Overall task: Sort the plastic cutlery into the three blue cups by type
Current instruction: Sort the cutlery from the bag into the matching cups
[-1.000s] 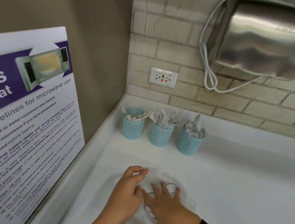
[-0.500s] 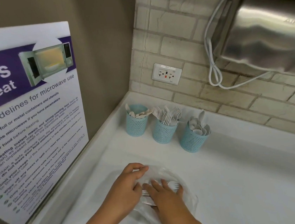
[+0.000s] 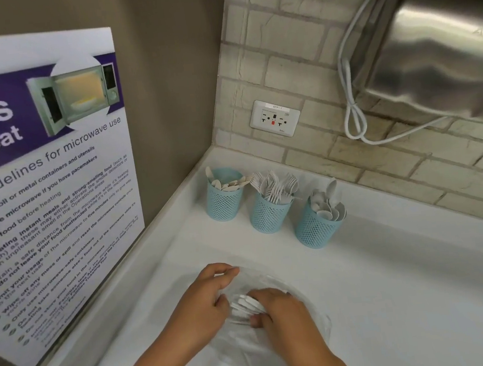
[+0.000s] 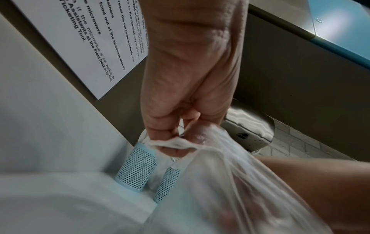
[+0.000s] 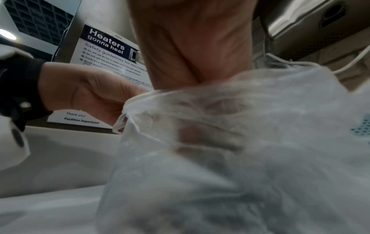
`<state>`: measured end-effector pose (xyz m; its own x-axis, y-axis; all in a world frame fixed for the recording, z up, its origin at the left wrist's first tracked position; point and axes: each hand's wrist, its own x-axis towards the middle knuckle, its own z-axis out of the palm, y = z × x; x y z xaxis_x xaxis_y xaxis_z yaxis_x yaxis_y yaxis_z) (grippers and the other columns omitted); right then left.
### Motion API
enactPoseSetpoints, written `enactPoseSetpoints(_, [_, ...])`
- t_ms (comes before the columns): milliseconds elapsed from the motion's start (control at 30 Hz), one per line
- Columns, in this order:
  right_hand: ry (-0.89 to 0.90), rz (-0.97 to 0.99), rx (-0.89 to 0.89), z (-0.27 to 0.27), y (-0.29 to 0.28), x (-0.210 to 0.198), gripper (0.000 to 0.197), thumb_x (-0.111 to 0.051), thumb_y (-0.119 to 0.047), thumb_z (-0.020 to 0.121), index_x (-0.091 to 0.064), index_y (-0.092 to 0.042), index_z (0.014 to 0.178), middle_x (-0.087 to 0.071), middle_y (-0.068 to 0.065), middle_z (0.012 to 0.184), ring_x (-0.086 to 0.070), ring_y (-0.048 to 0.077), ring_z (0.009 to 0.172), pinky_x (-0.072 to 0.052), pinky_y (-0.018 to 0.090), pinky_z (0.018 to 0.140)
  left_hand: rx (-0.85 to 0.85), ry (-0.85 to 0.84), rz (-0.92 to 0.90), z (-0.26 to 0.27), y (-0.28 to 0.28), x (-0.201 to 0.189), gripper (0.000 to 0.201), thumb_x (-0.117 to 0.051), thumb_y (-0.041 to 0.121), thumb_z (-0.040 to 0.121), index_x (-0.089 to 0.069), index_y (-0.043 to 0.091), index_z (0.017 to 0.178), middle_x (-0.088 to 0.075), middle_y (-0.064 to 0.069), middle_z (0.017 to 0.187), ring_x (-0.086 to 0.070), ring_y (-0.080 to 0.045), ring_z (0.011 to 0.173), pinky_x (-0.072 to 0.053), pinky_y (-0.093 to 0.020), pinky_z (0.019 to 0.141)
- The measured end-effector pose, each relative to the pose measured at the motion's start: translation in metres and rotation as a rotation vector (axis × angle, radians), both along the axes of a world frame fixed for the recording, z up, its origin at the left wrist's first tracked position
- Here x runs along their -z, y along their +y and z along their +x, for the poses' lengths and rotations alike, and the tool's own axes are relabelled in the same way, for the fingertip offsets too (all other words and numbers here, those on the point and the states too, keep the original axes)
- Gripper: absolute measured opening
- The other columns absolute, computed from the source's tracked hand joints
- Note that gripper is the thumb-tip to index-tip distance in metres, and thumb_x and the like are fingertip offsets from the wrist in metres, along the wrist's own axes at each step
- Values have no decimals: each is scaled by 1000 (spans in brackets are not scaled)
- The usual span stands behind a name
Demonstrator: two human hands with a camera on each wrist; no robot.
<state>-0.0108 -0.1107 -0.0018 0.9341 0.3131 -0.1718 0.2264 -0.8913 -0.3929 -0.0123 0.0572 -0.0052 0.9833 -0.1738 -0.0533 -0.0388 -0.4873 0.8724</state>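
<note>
Poster (image 3: pixel 48 162): reads "guidelines for microwave use"; the right wrist view shows "Heaters gonna heat", "Facilities Department".
Cups (image 3: pixel 267 213): three blue mesh cups at the desk's (image 3: pixel 411 284) back-left corner, each holding white cutlery.
Left hand (image 3: pixel 200 305): your fingers pinch the clear bag's (image 3: pixel 247 350) rim.
Right hand (image 3: pixel 282 313): your fingers grip a bundle of white cutlery (image 3: pixel 245 305) inside the bag, at the desk's front edge.

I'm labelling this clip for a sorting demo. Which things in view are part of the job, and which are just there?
Part of the job:
- three blue cups
- plastic bag, left hand pinching its edge
- white cutlery gripped by right hand

Just there:
- microwave poster
- wall socket
- steel dispenser and cord
</note>
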Motion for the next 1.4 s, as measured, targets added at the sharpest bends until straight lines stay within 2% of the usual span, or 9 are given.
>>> enactPoseSetpoints(133, [9, 54, 43, 2, -8, -16, 20, -64, -24, 85, -66, -24, 105, -68, -8, 101, -61, 11, 96, -36, 17, 73, 2, -5, 12, 0, -1, -1, 51, -42, -1, 92, -49, 24, 136, -38, 21, 131, -52, 8, 96, -33, 3, 77])
enactPoseSetpoints(300, [-24, 36, 96, 2, -12, -25, 9, -60, -23, 85, -56, -18, 78, -70, 0, 86, -61, 17, 81, -40, 27, 70, 0, -4, -5, 0, 0, 0, 52, -42, -1, 92, -50, 26, 136, -39, 22, 131, -50, 13, 98, -35, 1, 76])
enactPoseSetpoints(433, [-80, 23, 86, 0, -12, -31, 9, -55, -24, 91, -55, -20, 83, -68, -4, 85, -61, 16, 80, -41, 27, 71, -3, 9, -10, 0, 1, -1, 52, -41, -2, 92, -49, 25, 136, -39, 21, 131, -52, 4, 100, -33, 2, 78])
enactPoseSetpoints(733, [-181, 58, 123, -1, -18, -48, 8, -48, -28, 98, -43, -24, 95, -60, -8, 83, -60, 25, 85, -40, 28, 66, 7, 14, -29, -1, 1, -3, 53, -41, -2, 92, -48, 27, 137, -39, 20, 134, -51, 18, 83, -38, -1, 71])
enactPoseSetpoints(867, [-181, 97, 79, -2, -17, -48, 8, -53, -26, 95, -48, -21, 91, -54, -13, 73, -53, 17, 73, -37, 16, 60, 20, 17, -5, -1, 1, -3, 54, -40, -1, 93, -47, 28, 137, -38, 21, 135, -53, 6, 95, -37, 1, 75])
enactPoseSetpoints(1067, [-220, 162, 50, -2, -16, -50, 9, -53, -26, 96, -58, -19, 96, -71, -13, 93, -64, 9, 87, -43, 18, 72, 20, 12, -3, -1, 2, -4, 53, -40, -1, 93, -47, 28, 137, -37, 22, 133, -52, 0, 101, -38, 0, 75])
enactPoseSetpoints(1233, [-273, 271, 85, -1, -20, -63, 11, -55, -16, 95, -62, -24, 93, -64, -32, 79, -55, -19, 75, -38, 3, 65, 23, -5, 13, -1, 3, -4, 51, -41, 1, 93, -48, 27, 137, -37, 27, 128, -48, 15, 99, -34, 3, 79])
enactPoseSetpoints(1333, [-343, 498, 143, -3, -22, -80, 16, -59, -15, 94, -66, -29, 89, -68, -31, 85, -63, -10, 81, -43, 7, 67, -18, -41, 98, -1, 1, -7, 42, -45, 28, 96, -45, 30, 138, -33, 24, 135, -44, 5, 110, -30, 0, 89])
enactPoseSetpoints(1400, [-399, 654, 161, -7, -20, -91, 20, -61, -14, 92, -67, -33, 85, -71, -20, 83, -65, 5, 72, -49, 21, 64, -105, -125, 214, -4, 0, -13, 54, -33, 64, 83, -53, 40, 127, -29, 26, 133, -33, -8, 120, -32, -18, 100])
